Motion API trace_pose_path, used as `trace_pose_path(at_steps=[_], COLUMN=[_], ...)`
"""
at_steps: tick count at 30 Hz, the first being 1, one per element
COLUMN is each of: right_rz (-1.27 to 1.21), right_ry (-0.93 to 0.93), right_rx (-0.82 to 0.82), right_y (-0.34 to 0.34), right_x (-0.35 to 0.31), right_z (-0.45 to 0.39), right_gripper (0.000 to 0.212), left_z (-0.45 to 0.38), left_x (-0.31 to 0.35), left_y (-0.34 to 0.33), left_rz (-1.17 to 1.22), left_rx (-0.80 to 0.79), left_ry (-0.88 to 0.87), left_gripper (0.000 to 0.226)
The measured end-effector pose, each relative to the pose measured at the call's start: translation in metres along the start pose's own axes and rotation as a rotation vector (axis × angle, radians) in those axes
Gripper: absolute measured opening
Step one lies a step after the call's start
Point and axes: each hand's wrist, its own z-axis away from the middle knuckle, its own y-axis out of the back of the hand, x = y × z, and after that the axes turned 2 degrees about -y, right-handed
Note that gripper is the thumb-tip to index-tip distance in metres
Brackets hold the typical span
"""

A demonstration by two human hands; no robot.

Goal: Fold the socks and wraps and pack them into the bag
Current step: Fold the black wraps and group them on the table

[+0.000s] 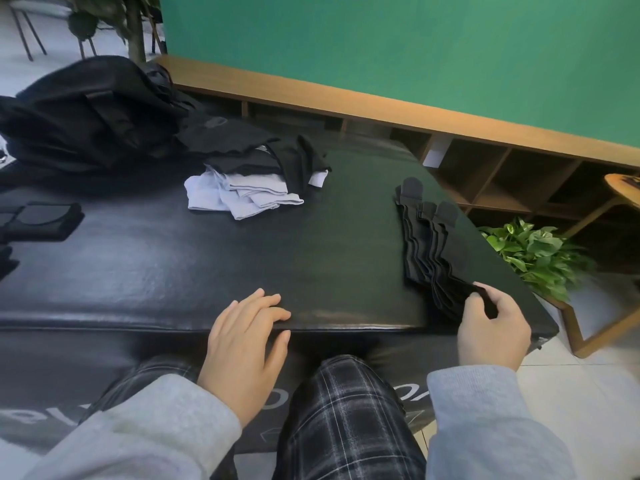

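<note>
Nearest, the left hand lies flat with fingers spread on the padded black table, holding nothing, while the right hand pinches the near end of the stack of long black fabric wraps lying by the table's right edge — a careless lift could fan the layers apart or drop them over that edge. Farther back sits the loose pile of white and black socks, still unfolded, and beyond it the slumped black bag — its opening is not visible, so packing one-handed may snag

R hand pinches wraps.
</note>
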Motion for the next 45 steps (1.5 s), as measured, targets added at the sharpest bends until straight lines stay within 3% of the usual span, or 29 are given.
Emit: trace_pose_path(at_steps=[9,14,22,29,33,37,41,45], right_rz=[-0.12,-0.153,-0.012,-0.015,-0.028,-0.018,0.04,0.005], right_ry=[0.151,0.367,0.741,0.863,0.909,0.91,0.649,0.572], right_rx=[0.051,-0.043,-0.261,-0.461,-0.512,-0.584,-0.738,-0.738], right_y=[-0.004,-0.024,-0.061,-0.072,-0.074,-0.075,-0.068,-0.065], right_x=[-0.017,-0.023,-0.008,-0.004,-0.008,-0.01,-0.012,-0.015], right_z=[0.012,0.035,0.07,0.085,0.092,0.102,0.104,0.104], right_gripper=[0.023,0.024,0.031,0.032,0.029,0.025,0.021,0.034], left_z=[0.001,0.001,0.002,0.0,0.001,-0.001,-0.001,-0.004], left_x=[0.0,0.0,0.003,0.011,0.01,0.005,0.002,0.008], left_y=[0.0,-0.001,0.0,0.008,0.01,0.008,0.008,0.017], left_rz=[0.01,0.015,0.011,0.079,0.11,0.109,0.12,0.14], left_rx=[0.016,0.021,0.041,0.064,0.056,0.091,0.119,0.11], left_ry=[-0.004,0.0,0.011,0.017,-0.001,-0.026,-0.006,0.05], left_gripper=[0.03,0.029,0.025,0.048,0.046,0.026,0.016,0.012])
